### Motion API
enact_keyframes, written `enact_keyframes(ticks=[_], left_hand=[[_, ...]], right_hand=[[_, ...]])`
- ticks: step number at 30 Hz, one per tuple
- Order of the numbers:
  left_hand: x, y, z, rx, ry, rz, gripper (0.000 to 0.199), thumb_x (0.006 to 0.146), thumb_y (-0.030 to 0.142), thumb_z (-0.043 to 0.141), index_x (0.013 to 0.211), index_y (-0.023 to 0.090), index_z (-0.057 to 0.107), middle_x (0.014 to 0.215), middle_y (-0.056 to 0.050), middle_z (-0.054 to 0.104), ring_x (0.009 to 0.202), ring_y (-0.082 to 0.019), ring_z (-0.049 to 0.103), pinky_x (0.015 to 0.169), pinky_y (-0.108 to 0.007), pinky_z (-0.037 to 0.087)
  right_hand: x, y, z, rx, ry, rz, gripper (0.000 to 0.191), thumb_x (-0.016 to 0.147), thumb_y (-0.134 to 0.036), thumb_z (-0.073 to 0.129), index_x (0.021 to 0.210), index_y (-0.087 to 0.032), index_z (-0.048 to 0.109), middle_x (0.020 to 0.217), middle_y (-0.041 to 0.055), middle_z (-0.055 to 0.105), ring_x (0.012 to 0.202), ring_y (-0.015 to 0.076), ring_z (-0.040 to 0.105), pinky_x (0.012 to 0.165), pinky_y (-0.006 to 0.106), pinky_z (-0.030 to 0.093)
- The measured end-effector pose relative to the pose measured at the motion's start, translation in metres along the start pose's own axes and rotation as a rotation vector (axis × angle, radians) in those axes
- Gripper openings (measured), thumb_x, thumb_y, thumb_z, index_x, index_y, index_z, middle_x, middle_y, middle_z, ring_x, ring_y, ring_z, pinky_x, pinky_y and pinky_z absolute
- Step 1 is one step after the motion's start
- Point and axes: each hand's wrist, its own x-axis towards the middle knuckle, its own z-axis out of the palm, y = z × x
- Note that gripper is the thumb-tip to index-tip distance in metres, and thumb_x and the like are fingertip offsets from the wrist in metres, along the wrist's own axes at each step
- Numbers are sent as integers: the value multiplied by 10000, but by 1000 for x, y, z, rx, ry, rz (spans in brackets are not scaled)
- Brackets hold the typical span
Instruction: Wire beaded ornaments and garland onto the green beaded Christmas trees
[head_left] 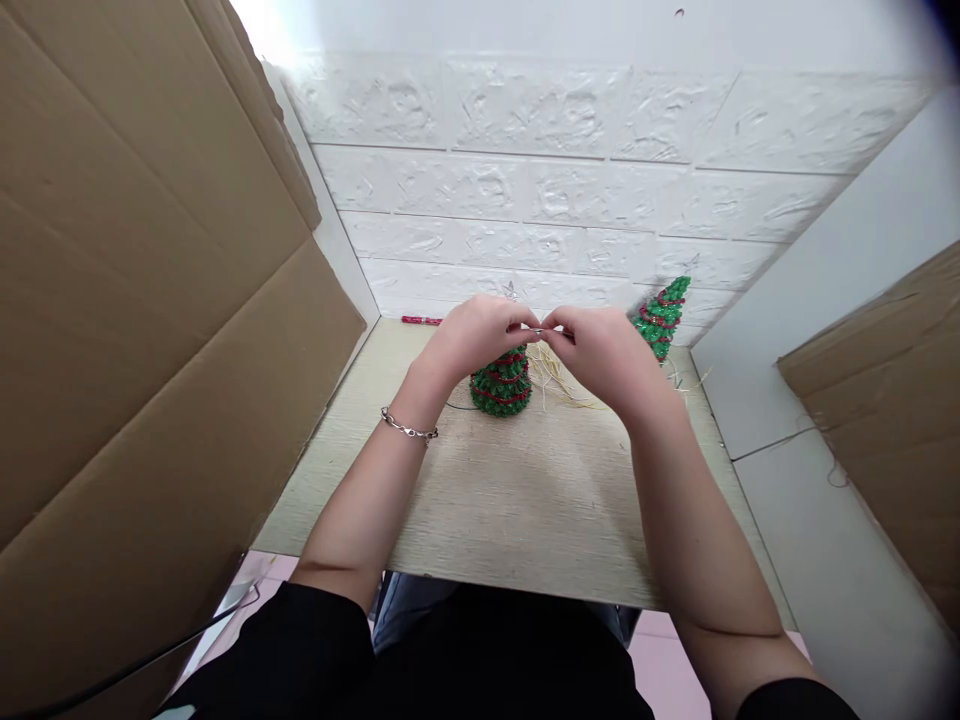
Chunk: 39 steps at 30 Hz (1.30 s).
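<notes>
My left hand [480, 338] and my right hand [604, 358] meet fingertip to fingertip above the back of the table. Both are closed in a pinch on a thin silvery piece [538, 330], too small for me to name. Just below and behind my left hand stands a small green Christmas tree [501, 388] wound with red garland. Its upper part is mostly hidden by that hand. A second green tree with red garland [661, 318] leans to the right, beyond my right hand, which covers part of its base.
Pale yellow strands [551, 372] lie behind my hands. A red stick-like item [421, 320] rests at the back left of the wooden table [517, 500]. Cardboard [187, 330] rises on the left, a white panel [810, 330] on the right, and a white brick-pattern wall [525, 180] behind.
</notes>
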Motion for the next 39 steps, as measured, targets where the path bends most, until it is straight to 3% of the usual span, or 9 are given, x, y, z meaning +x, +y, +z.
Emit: enact_keyframes(ticks=[3, 6, 12, 19, 27, 34, 39], left_hand=[[0, -1, 1, -6, -5, 9, 177, 895, 256, 615, 786, 191, 737, 726, -21, 691, 664, -138, 547, 620, -275, 336], [0, -4, -1, -8, -10, -23, 180, 870, 214, 599, 742, 188, 724, 695, -17, 678, 646, -134, 544, 607, -278, 330], [0, -9, -3, 24, -18, -67, 198, 846, 214, 572, 704, 192, 708, 669, -16, 665, 618, -134, 532, 567, -292, 311], [1, -10, -2, -15, -26, -88, 183, 846, 219, 586, 730, 186, 724, 697, -19, 685, 643, -139, 558, 583, -291, 328], [0, -10, -3, -141, -23, -67, 156, 859, 267, 622, 843, 178, 750, 713, -5, 678, 653, -117, 538, 619, -262, 347], [0, -10, -3, -89, -39, -64, 277, 877, 238, 544, 640, 168, 667, 560, 12, 539, 568, -110, 401, 572, -289, 258], [0, -10, -2, -44, -47, -66, 337, 884, 276, 556, 567, 169, 597, 511, 13, 453, 537, -114, 336, 563, -305, 227]], right_hand=[[0, 0, 0, 18, -27, -16, 214, 964, -227, 514, 937, -190, 723, 869, 70, 724, 784, 226, 626, 636, 320, 374], [-4, 6, -12, 95, -26, -13, 166, 911, -189, 564, 934, -202, 727, 832, 42, 717, 767, 205, 626, 683, 313, 412], [-9, 14, -33, 218, 1, -13, 195, 849, -145, 539, 752, -212, 694, 698, 19, 673, 693, 189, 613, 680, 318, 444], [-4, 12, -19, 213, -11, -35, 170, 843, -164, 554, 826, -212, 716, 738, 20, 697, 666, 178, 613, 673, 319, 454], [-6, 0, -18, 274, 59, -65, 144, 885, -240, 597, 807, -222, 717, 707, 14, 689, 654, 174, 613, 662, 314, 463], [-8, -6, -17, 347, 56, -142, 173, 888, -226, 596, 909, -248, 767, 873, 23, 744, 793, 198, 668, 747, 337, 499], [-1, -1, -7, 411, 55, -97, 189, 891, -253, 589, 931, -231, 773, 844, 32, 738, 772, 204, 670, 737, 352, 519]])
